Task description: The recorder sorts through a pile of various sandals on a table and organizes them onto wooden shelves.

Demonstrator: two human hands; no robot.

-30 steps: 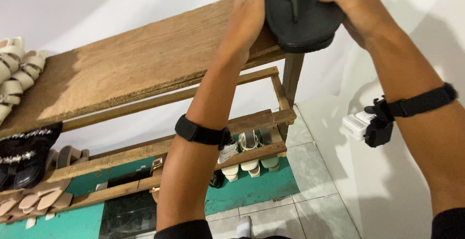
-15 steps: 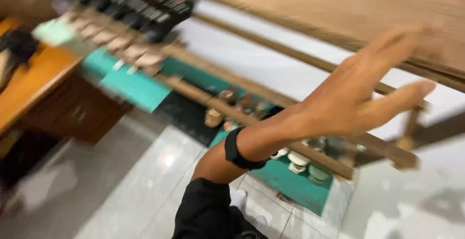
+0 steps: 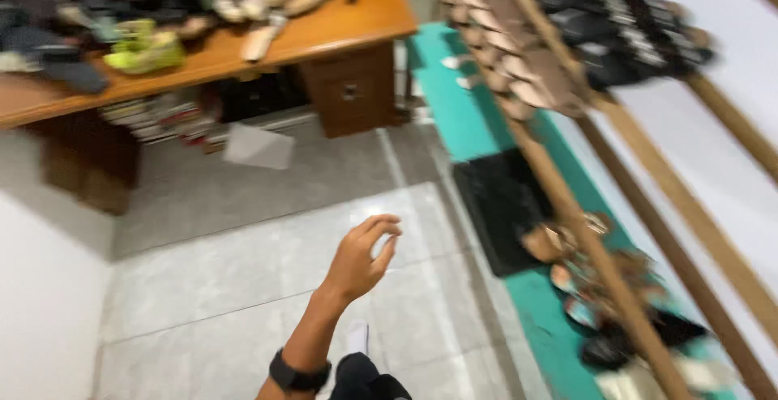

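My left hand (image 3: 365, 256) hangs in mid-air over the pale tiled floor (image 3: 243, 286), fingers loosely curled and holding nothing. A black band (image 3: 298, 376) circles its wrist. The nearest things are a black mat (image 3: 498, 205) and the wooden shoe rack (image 3: 600, 262) to its right, both well apart from it. Sandals (image 3: 519, 68) line the rack's rails, and more pairs (image 3: 592, 286) sit on its teal base. My right hand is out of sight. The view is blurred by motion.
A wooden desk (image 3: 324, 31) at the back carries a heap of shoes, among them a yellow-green pair (image 3: 146, 50). Books (image 3: 162, 116) are stacked under it, with a white sheet (image 3: 259, 147) below. A white wall (image 3: 40, 286) is at the left.
Both hands let go of the black sandal on the top shelf. The view swung left and down to the floor and desk. The left hand dropped and the right left the view.
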